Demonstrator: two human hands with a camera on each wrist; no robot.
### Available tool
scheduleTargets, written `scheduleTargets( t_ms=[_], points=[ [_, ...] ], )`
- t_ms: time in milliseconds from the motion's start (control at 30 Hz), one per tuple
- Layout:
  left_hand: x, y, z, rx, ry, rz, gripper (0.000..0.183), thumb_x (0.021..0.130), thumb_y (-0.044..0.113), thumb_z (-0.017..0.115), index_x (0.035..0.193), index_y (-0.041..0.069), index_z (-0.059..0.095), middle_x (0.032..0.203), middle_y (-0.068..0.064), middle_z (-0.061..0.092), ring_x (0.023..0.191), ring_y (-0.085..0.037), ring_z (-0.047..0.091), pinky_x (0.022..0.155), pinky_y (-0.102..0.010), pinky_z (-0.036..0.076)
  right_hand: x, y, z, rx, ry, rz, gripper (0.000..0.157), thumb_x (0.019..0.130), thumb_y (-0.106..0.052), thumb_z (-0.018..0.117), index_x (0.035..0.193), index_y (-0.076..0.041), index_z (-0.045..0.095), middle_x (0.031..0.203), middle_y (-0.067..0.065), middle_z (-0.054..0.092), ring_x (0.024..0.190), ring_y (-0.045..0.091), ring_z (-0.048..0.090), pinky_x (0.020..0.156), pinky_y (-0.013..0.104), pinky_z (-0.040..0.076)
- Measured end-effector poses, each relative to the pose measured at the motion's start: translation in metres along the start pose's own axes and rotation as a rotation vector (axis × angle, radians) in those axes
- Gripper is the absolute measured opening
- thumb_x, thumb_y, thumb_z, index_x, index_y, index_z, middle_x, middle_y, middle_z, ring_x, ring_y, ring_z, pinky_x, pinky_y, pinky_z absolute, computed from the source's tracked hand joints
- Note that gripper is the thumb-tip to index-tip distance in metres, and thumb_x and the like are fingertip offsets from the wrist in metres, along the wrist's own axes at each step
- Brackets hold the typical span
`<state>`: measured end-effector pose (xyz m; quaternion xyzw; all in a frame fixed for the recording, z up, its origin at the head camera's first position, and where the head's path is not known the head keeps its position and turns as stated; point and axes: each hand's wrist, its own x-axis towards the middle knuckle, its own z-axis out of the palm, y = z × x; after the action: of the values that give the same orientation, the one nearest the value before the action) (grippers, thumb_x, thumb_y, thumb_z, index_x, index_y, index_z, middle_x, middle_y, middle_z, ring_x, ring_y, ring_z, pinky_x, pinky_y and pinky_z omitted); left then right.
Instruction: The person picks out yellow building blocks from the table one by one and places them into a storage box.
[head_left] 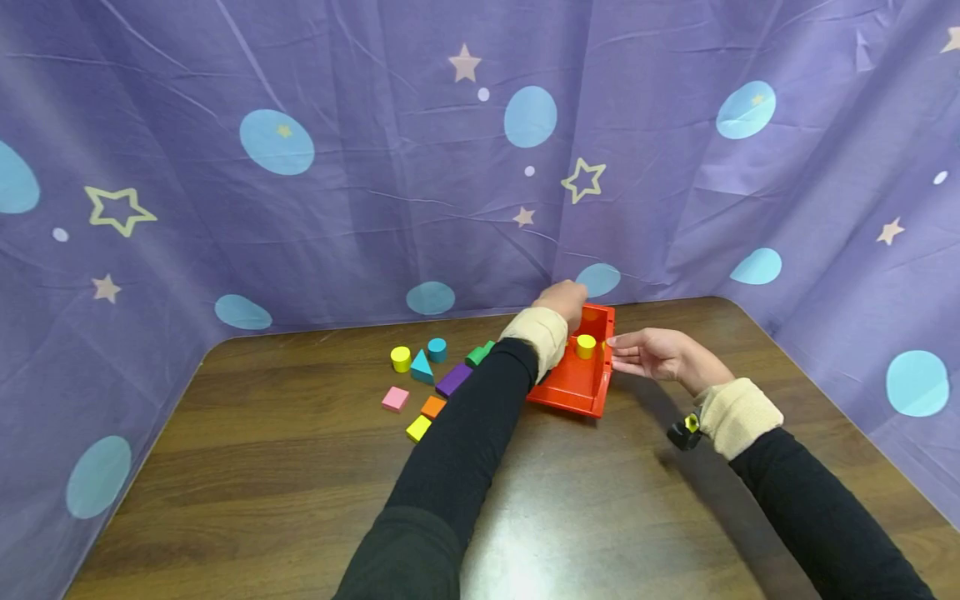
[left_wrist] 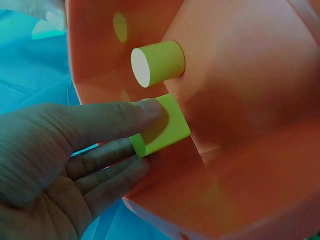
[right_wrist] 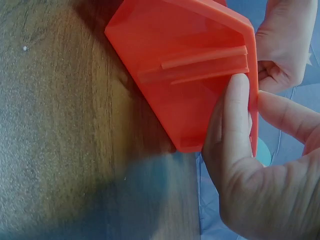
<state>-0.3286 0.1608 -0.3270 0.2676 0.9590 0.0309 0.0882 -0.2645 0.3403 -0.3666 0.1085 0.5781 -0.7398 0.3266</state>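
Note:
My left hand reaches into the far part of a red plastic box that has slanted side walls. In the left wrist view, a square yellow block is pinched between that hand's thumb and fingers, inside the box. Beside it a yellow cylinder touches the box's inner surface. From the head view the held block is hidden behind the left hand. At the box's right side, my right hand grips the wall's edge; the right wrist view shows fingers outside and the thumb over the rim.
Left of the box, loose blocks lie on the wooden table: a yellow cylinder, a blue cylinder, a blue triangle, a purple block and several others. A purple patterned curtain hangs behind the table.

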Motion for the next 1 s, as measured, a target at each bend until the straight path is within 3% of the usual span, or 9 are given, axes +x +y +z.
scheduleTargets(
  t_ms=[233, 500, 1000],
  points=[
    [0.004, -0.002, 0.002, 0.030, -0.009, 0.002, 0.022, 0.096, 0.007, 0.066, 0.116, 0.012, 0.070, 0.122, -0.003, 0.068, 0.105, -0.017, 0.063, 0.092, -0.030, 0.053, 0.000, 0.003, 0.005, -0.008, 0.001, -0.001, 0.030, 0.106, -0.003, 0.041, 0.091, -0.008, 0.067, 0.088, 0.004, 0.068, 0.082, 0.012, 0.068, 0.082, 0.023, 0.060],
    [-0.004, -0.003, 0.003, 0.065, 0.016, 0.028, 0.024, 0.097, 0.007, 0.064, 0.120, 0.012, 0.070, 0.128, -0.005, 0.067, 0.114, -0.018, 0.064, 0.096, -0.032, 0.054, 0.000, 0.004, 0.007, -0.018, 0.023, 0.007, 0.031, 0.106, -0.003, 0.041, 0.089, -0.007, 0.067, 0.086, 0.004, 0.068, 0.081, 0.012, 0.068, 0.081, 0.023, 0.060],
    [0.012, -0.005, 0.022, 0.104, -0.001, 0.043, 0.027, 0.102, 0.007, 0.057, 0.126, 0.015, 0.067, 0.128, -0.001, 0.068, 0.117, -0.017, 0.064, 0.101, -0.032, 0.051, 0.000, 0.003, 0.006, -0.015, 0.009, 0.000, 0.030, 0.106, -0.002, 0.041, 0.090, -0.007, 0.066, 0.088, 0.004, 0.069, 0.082, 0.012, 0.068, 0.082, 0.024, 0.060]
  ],
)
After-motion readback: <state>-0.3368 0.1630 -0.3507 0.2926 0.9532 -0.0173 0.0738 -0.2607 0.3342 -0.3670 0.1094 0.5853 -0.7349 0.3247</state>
